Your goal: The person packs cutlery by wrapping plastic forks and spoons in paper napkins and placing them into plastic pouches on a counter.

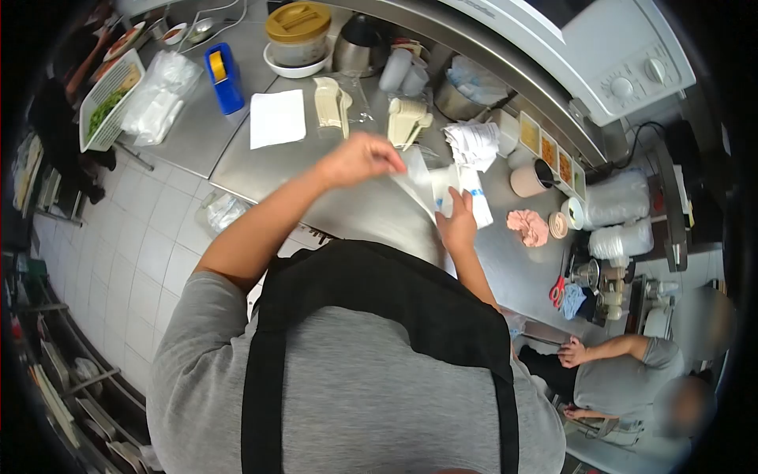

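Above the steel counter [355, 205], my left hand [363, 160] pinches the edge of a thin, whitish translucent sheet or bag [414, 189]. My right hand [458, 220] has its fingers on the lower end of this thin piece, beside a white packet with blue marks [478, 197]. Whether the right fingers grip the piece or only rest on it is hard to tell. Just beyond my hands lie cream plastic spoons [407, 120] and a stack of folded white papers [472, 144]. More cream spoons [332, 104] lie beyond my left hand, next to a white paper square [277, 119].
A blue tape dispenser [224, 79] and a yellow-lidded tub [298, 35] stand at the back left. To the right are a pink cup [530, 178], food trays [549, 148] and red scissors [557, 291]. Other people stand at lower right and far left.
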Tool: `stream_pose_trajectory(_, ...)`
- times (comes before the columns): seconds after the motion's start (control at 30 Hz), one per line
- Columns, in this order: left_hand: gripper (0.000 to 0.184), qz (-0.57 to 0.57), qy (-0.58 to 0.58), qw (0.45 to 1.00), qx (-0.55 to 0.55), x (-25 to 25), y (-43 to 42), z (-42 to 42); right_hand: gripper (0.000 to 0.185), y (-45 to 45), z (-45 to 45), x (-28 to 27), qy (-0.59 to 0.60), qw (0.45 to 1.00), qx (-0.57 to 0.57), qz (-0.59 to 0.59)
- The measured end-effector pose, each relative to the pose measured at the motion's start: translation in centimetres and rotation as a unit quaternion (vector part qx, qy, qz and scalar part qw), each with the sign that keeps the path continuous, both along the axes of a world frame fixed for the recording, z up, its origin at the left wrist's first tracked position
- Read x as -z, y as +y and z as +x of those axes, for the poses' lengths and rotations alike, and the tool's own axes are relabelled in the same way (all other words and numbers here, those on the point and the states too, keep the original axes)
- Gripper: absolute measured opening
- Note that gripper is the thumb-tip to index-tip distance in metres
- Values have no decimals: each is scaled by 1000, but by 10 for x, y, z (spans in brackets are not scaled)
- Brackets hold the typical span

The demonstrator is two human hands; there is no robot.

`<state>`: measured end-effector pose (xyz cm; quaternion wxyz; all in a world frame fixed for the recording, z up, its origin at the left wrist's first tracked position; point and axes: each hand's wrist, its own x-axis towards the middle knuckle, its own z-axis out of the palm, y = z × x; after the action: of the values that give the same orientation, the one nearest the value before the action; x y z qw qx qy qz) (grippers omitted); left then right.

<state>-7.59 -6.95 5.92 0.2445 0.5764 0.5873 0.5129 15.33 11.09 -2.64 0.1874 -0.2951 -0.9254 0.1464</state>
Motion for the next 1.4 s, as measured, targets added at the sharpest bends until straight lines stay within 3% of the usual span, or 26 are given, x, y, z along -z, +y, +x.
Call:
stream_pose_trajectory(0.1,16,131,67,967,-208,-48,-36,-48,63,1,4,-2,-1,1000,10,-22)
stream_pose_trajectory(0.17,19,183,230,873,-388,-89,-62,-60,63,-1,5,-6,2,998,13,-55)
stream_pose_trajectory(0.27,20,226,473,742,-418,-128,-83,-43,62,4,4,-1,34,999,3,-16)
stream_pose_trajectory(0.33,26,223,504,746,-375,-107,-74,-22,58,-1,4,-7,59,998,1,-30)
stream_pose_trajectory(0.4,31,157,475,826,-260,-61,-58,4,55,-3,3,-11,78,996,-18,-29)
stream_pose_trajectory(0.47,33,18,465,870,-165,2,-42,30,53,-8,0,-14,101,993,-40,-44)
stream_pose_trajectory(0.53,37,-88,335,931,-114,50,-34,50,51,-18,-8,-15,125,987,-64,-76)
stream_pose_trajectory(0.6,39,-50,349,930,-107,97,-26,49,52,-26,-17,-9,137,982,-82,-101)
stream_pose_trajectory(0.73,40,14,281,950,-133,101,-17,49,56,-42,-37,-5,166,973,-101,-126)
stream_pose_trajectory(0.83,41,0,160,970,-181,86,-8,42,59,-46,-56,-3,188,968,-90,-139)
stream_pose_trajectory(0.97,36,-24,187,947,-258,74,-6,32,60,-45,-66,-6,201,970,-86,-108)
stream_pose_trajectory(1.17,36,-55,278,930,-234,106,12,31,58,-38,-62,4,195,969,-93,-119)
stream_pose_trajectory(1.3,28,-50,24,977,-207,125,24,18,56,-43,-63,8,199,970,-78,-115)
stream_pose_trajectory(1.4,18,-8,-205,966,-160,127,33,16,51,-47,-72,5,233,953,-81,-178)
